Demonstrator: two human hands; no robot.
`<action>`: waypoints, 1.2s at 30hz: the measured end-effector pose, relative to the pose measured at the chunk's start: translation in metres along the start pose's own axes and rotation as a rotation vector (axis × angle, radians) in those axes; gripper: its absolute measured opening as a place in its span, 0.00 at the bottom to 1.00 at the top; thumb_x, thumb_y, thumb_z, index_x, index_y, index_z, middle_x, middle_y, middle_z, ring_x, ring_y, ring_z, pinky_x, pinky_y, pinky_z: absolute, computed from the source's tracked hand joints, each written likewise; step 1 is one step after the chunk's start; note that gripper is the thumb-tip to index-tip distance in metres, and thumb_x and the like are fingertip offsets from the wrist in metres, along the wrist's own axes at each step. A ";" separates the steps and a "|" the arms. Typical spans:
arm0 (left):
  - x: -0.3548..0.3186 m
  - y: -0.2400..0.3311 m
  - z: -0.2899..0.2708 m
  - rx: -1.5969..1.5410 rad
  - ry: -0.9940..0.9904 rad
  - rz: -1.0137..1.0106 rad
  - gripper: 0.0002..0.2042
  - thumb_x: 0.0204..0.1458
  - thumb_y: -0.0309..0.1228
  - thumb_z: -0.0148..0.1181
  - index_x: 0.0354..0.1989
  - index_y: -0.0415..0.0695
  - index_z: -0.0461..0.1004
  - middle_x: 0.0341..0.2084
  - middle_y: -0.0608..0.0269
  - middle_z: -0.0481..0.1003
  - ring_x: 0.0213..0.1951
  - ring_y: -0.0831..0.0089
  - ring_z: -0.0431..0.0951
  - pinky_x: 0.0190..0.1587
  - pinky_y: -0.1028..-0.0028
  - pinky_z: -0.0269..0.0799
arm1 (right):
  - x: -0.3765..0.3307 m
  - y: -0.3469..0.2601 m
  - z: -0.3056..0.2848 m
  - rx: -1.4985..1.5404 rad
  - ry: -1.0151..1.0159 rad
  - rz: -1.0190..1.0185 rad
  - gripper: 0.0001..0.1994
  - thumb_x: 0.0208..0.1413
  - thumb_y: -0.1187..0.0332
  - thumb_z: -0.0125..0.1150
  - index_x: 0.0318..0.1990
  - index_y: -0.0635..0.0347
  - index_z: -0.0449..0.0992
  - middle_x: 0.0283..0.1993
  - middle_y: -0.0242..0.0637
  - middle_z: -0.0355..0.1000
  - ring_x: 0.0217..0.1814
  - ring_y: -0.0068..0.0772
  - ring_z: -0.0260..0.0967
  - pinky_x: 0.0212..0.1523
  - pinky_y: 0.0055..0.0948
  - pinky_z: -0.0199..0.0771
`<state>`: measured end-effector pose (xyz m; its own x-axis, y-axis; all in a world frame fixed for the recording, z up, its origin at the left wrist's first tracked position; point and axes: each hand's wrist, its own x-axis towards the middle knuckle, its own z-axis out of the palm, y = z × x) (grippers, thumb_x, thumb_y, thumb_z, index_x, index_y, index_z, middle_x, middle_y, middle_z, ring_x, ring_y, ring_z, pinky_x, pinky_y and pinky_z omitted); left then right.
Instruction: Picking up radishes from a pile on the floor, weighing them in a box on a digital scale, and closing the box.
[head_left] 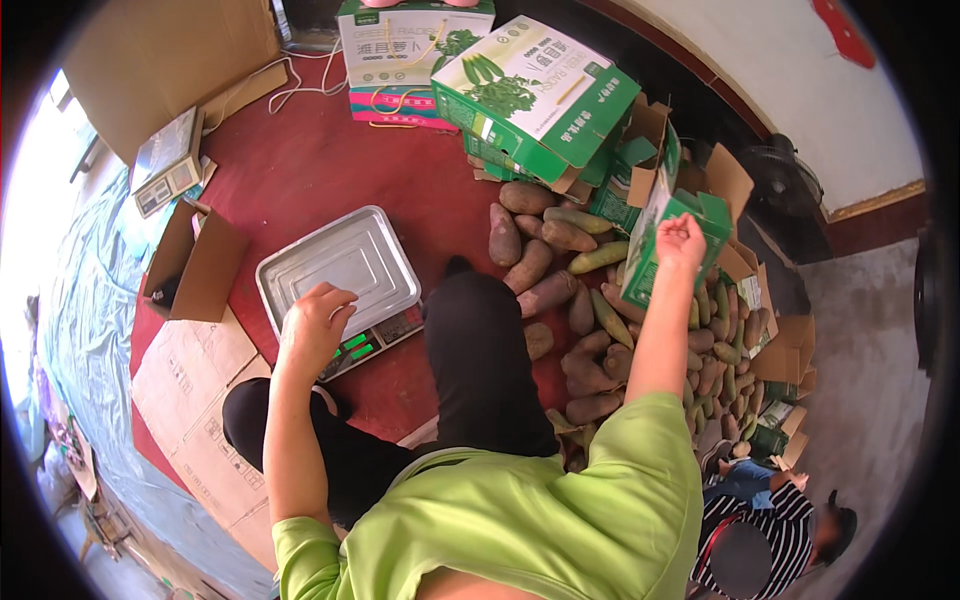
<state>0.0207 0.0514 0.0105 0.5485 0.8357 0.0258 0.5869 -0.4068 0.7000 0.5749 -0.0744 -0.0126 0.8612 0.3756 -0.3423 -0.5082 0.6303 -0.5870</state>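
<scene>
My right hand (680,241) is raised to the right, its fingers curled in on the edge of a tall green carton (641,262) with raised brown flaps. The carton stands tilted over a pile of long radishes (568,235), some green and some reddish-brown. On the left, my left hand (318,318) hangs over the near left edge of a shallow metal tray (345,265), fingers loosely bent and holding nothing. That tray lies bare on a digital scale (365,347) with a lit green display. Whether my left fingers touch the rim I cannot tell.
Printed green-and-white boxes (535,85) are stacked at the far side, beside a gift box with cord handles (400,50). An open brown carton (205,262) and a second scale (168,160) stand left. A person in a striped shirt (765,540) is at lower right, near a black fan (780,180).
</scene>
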 end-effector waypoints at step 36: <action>-0.017 -0.024 -0.080 0.026 1.054 -0.050 0.34 0.43 0.26 0.66 0.61 0.42 0.59 0.56 0.50 0.63 0.60 0.54 0.60 0.59 0.64 0.59 | -0.297 0.156 0.210 -0.276 -1.142 0.528 0.14 0.65 0.59 0.43 0.42 0.59 0.72 0.18 0.23 0.54 0.19 0.19 0.49 0.22 0.21 0.51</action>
<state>-0.0497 0.0763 0.0503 -0.2646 0.7444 0.6131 0.6141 -0.3601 0.7023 0.2390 0.0557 0.1515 -0.0039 0.9871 0.1600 -0.6487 0.1193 -0.7516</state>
